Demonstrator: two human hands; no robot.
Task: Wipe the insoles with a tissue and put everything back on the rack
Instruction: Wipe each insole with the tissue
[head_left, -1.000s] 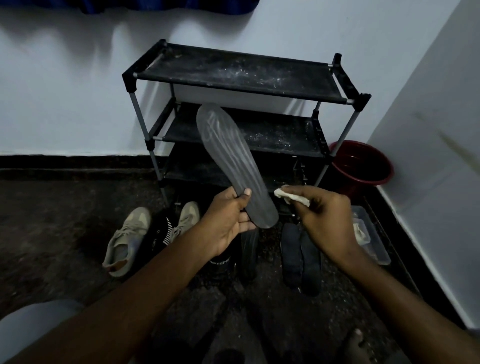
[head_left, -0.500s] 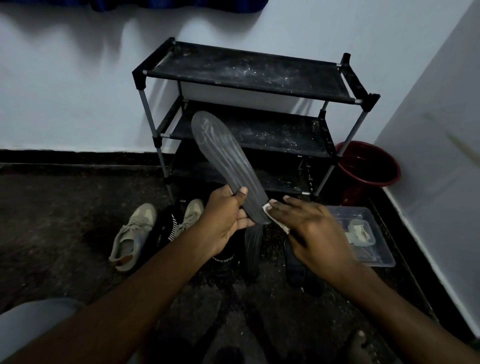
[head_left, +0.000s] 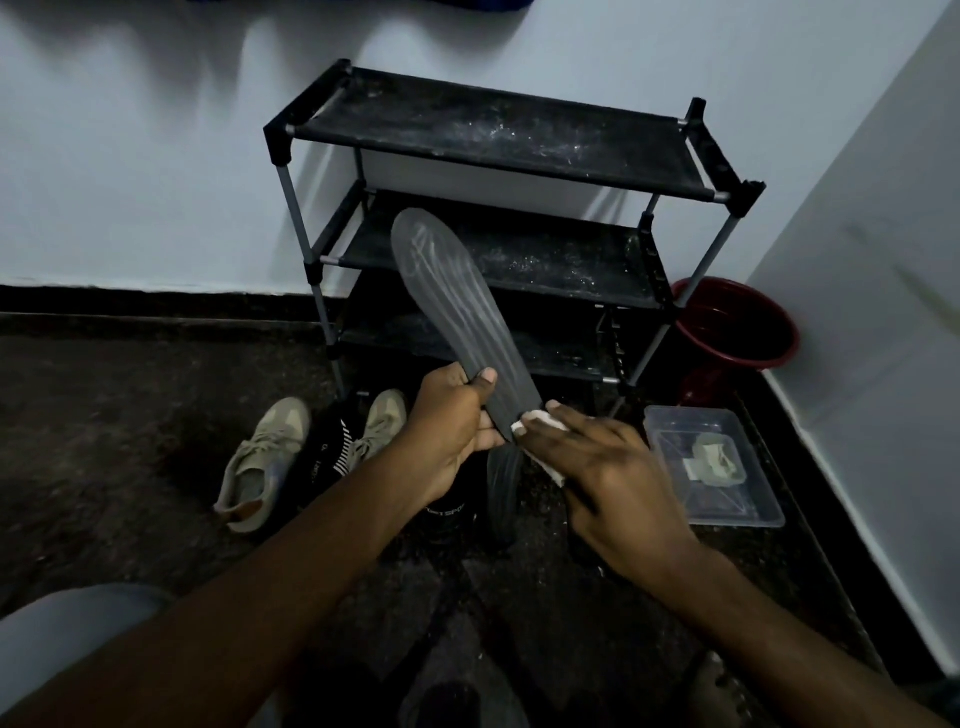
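My left hand grips the heel end of a grey insole, which slants up and to the left in front of the black three-shelf rack. My right hand presses a white tissue against the insole's lower end, fingers lying fairly flat over it. Another dark insole lies on the floor below the hands. More insoles on the floor are hidden by my right hand.
A pair of beige sneakers and dark shoes sit on the floor left of centre. A clear plastic box with small items lies at the right, with a red bucket behind it in the corner.
My right hand has come down and left with the tissue from beside the insole onto its heel end. The insole stays in my left hand; the view has shifted slightly.
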